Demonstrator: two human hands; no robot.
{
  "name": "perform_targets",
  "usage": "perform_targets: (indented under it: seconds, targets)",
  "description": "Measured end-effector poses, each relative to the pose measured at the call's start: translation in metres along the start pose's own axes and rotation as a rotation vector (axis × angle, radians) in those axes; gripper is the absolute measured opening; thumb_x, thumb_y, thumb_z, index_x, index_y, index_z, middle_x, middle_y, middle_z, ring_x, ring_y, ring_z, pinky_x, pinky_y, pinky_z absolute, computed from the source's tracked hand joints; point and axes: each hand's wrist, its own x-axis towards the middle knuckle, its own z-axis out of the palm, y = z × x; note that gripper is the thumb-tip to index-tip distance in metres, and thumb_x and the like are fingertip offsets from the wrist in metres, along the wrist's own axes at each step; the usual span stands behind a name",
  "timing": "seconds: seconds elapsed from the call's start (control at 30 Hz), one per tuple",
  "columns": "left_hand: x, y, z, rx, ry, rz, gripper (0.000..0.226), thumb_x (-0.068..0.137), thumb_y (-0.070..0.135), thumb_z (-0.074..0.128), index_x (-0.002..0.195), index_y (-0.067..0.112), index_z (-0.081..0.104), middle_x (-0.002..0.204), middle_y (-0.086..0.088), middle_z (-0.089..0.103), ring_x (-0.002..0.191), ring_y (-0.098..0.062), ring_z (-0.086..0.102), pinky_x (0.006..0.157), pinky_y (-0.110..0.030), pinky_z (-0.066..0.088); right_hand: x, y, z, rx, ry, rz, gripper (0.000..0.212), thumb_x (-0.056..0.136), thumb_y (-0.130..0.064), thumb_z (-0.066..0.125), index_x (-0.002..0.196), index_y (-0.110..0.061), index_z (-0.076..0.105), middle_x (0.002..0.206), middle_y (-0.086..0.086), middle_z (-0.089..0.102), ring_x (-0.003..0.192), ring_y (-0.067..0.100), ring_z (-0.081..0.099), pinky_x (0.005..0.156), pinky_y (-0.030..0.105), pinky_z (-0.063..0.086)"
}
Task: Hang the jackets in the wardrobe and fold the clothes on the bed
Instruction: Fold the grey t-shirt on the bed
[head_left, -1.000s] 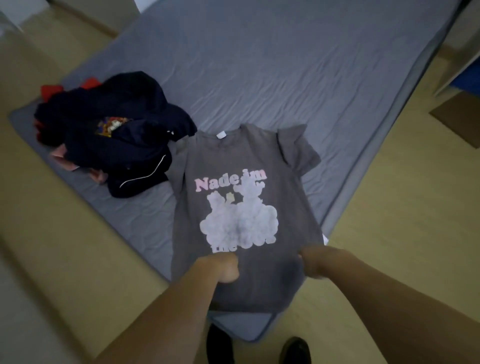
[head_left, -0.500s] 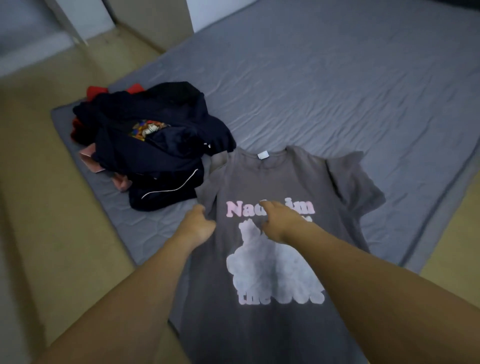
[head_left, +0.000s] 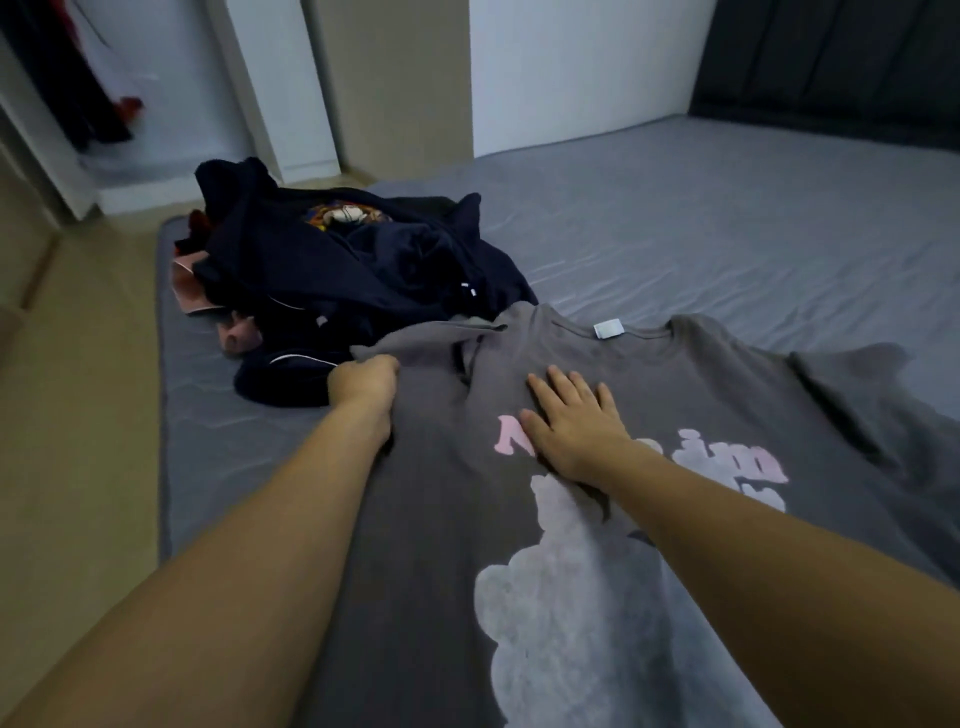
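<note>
Fingers of left hand (head_left: 363, 382) hidden, prob. gripping T-shirt (head_left: 431, 545) sleeve; hem cut off.

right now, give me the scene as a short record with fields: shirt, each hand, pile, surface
shirt: grey t-shirt spread print-up on the bed, white neck tag showing
left hand: grips the shirt's left sleeve, fingers curled
right hand: flat on the chest, fingers straight, over the pink lettering
pile: dark navy clothes heaped left of the shirt
surface: grey bed sheet
</note>
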Motion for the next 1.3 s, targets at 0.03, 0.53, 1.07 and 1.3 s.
perform_targets:
  seconds: [0.03, 0.53, 1.07, 1.3]
  targets:
    - [0.007, 0.000, -0.012, -0.112, 0.069, -0.056, 0.023, 0.085, 0.015, 0.064, 0.106, 0.006, 0.060, 0.079, -0.006, 0.063, 0.067, -0.021, 0.061, 0.050, -0.025, 0.046, 0.006, -0.006, 0.002, -0.002, -0.001, -0.008, 0.062, 0.098, -0.057, 0.014, 0.154, -0.033, 0.004, 0.163, -0.003, -0.003, 0.149, 0.021, -0.005, 0.118, 0.049, -0.007]
    - [-0.109, 0.004, 0.056, 0.277, -0.052, 1.034, 0.036, 0.092, 0.020, 0.055, 0.059, 0.024, 0.040, 0.082, 0.010, 0.058, 0.071, 0.006, 0.051, 0.068, -0.009, 0.038, -0.017, 0.091, -0.021, -0.087, -0.073, 0.179, 0.065, 0.096, -0.062, 0.014, 0.154, -0.032, 0.012, 0.163, -0.002, 0.005, 0.149, 0.020, 0.006, 0.119, 0.046, 0.003]
    - [-0.114, -0.005, -0.002, 0.921, -0.605, 0.525, 0.054, 0.072, 0.063, 0.050, 0.062, 0.014, 0.069, 0.056, 0.003, 0.067, 0.052, -0.009, 0.063, 0.054, -0.027, 0.048, 0.038, -0.026, -0.059, 1.161, -0.354, 0.317, 0.033, 0.091, -0.019, 0.041, 0.058, -0.021, 0.037, 0.055, -0.002, 0.035, 0.051, 0.014, 0.028, 0.055, 0.029, 0.025]
    - [-0.022, 0.029, 0.031, 0.648, -0.300, 0.321, 0.014, 0.089, 0.011, 0.045, 0.097, 0.016, 0.056, 0.083, -0.006, 0.057, 0.077, -0.024, 0.057, 0.065, -0.035, 0.052, 0.043, -0.010, -0.052, 1.221, -0.325, 0.299, 0.023, 0.089, -0.030, 0.057, 0.087, -0.008, 0.063, 0.079, 0.010, 0.058, 0.073, 0.023, 0.055, 0.070, 0.032, 0.048]
